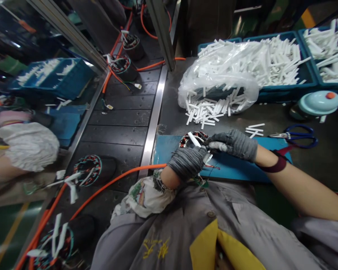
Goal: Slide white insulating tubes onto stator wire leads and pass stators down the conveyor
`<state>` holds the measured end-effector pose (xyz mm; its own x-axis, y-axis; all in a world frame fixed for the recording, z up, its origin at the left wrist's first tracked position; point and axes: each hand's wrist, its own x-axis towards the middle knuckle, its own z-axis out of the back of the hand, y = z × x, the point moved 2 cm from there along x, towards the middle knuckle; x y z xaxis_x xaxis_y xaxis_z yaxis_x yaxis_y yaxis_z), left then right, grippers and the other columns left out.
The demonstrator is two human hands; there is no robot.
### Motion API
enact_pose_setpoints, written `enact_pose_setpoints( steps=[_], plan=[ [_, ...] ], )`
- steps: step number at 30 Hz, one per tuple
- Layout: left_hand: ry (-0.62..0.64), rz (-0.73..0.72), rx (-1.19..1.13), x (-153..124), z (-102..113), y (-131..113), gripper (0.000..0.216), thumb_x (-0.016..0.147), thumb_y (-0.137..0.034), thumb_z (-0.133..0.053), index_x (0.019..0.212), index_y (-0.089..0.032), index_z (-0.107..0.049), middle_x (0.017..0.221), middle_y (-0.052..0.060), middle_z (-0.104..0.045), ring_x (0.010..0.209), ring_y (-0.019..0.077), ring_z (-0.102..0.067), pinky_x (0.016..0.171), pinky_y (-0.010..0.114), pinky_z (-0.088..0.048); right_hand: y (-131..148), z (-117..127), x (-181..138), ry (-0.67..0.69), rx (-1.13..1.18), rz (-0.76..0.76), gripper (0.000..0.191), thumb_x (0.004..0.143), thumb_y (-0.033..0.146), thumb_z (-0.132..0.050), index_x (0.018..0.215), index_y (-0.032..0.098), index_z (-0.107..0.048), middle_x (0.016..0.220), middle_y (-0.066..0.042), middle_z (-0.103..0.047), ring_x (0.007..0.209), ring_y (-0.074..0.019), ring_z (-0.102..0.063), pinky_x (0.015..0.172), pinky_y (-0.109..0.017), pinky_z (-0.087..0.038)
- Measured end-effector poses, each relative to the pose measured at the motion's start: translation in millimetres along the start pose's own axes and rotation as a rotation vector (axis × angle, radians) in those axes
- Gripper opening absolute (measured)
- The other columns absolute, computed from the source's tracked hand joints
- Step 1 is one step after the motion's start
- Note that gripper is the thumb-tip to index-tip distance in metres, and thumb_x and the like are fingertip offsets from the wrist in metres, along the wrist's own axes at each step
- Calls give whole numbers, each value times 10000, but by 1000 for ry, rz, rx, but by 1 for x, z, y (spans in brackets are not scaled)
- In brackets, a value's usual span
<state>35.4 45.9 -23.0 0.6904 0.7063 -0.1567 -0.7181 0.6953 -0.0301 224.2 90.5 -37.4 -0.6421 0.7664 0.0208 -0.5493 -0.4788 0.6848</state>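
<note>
A motor stator (185, 141) with red and teal windings stands on the blue mat (231, 167), partly behind my hands. My left hand (188, 162), in a grey glove, is closed over the stator's lead wires at its near side. A white sleeve (194, 139) sticks up past its fingertips. My right hand (235, 144), also gloved, has its fingers pinched together against the left fingertips. What lies between the right fingers is too small to make out. A dark red wire end (214, 167) pokes out below the hands.
A clear plastic bag (219, 75) spills white tubes (204, 112) behind the mat. Blue bins (287, 88) of tubes, blue-handled scissors (301, 135) and a light-blue bottle (319, 103) are at right. On the left, several stators (88, 170) and orange hoses (121, 174) line the conveyor (118, 127); a co-worker's sleeve (29, 146) is beyond.
</note>
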Motion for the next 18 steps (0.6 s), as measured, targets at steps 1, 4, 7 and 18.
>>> enact_pose_setpoints(
  steps=[1, 4, 7, 18],
  plan=[
    [4, 6, -18, 1, 1, 0, 335, 1011, -270, -434, 1189, -103, -664, 884, 141, -731, 760, 242, -716, 565, 291, -496, 0, -1, 5, 57, -35, -3, 442, 994, 481, -408, 1042, 214, -758, 953, -62, -783, 857, -214, -715, 779, -311, -531],
    [6, 43, -92, 4, 2, 2, 349, 1022, -299, -418, 1176, -118, -674, 938, 142, -739, 809, 241, -720, 613, 303, -515, 3, -2, 18, 167, -144, -20, 402, 992, 421, -421, 1049, 207, -756, 970, -65, -781, 838, -213, -705, 785, -321, -532],
    [8, 90, -154, 4, 1, 2, 316, 1004, -289, -467, 1218, -158, -659, 995, 117, -749, 820, 238, -725, 649, 318, -532, 1, 1, 26, 186, -160, 19, 384, 985, 401, -430, 1092, 209, -746, 1016, -65, -777, 845, -211, -699, 810, -337, -534],
    [-443, 131, -331, -31, -11, 11, 351, 916, -418, -645, 1180, -196, -709, 1092, 75, -764, 994, 199, -723, 876, 292, -569, -12, 9, -20, -42, 155, -63, 493, 915, 563, -552, 1242, 213, -671, 1169, -78, -743, 1013, -245, -700, 881, -366, -558]
  ],
)
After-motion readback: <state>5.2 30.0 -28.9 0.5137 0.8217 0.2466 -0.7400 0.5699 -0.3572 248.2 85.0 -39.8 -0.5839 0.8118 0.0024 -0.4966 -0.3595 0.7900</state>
